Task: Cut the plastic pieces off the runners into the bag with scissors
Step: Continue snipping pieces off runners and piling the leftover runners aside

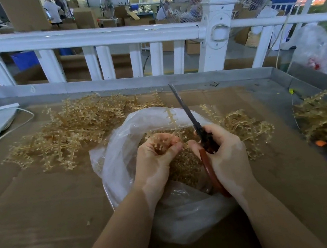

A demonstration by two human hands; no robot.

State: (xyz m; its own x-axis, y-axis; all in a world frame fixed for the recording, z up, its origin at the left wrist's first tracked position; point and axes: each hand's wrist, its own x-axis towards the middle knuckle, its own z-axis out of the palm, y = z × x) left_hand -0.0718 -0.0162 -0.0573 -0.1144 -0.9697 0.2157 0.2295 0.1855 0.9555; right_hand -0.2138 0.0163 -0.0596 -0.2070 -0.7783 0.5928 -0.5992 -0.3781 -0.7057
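Step in hand, as judged: trimming pieces from one runner [172, 120] over the bag [122, 162]. To do it well: keep the runner's stem above the bag mouth so cut pieces drop inside; bring the blades to the gate close to the stem, one piece per snip; feed the runner down through the holding fingers as each row clears.

Left hand [156, 155]: fingers curled, thumb pressed against them, pinching the runner's lower end; the stem rises up and away from the fingertips. Loose pieces seem to sit inside the curl, not clear.

Right hand [221, 151]: fingers wrapped round the scissors [198, 132] at the red handles; its forefinger tip lies just beside the left thumb. Blades together, pointing up and away, beside the runner, not on it.

Bag lies under both hands, mouth open, pieces heaped below the fingers. Uncut runners piled beyond the left fingers; more beyond the right.
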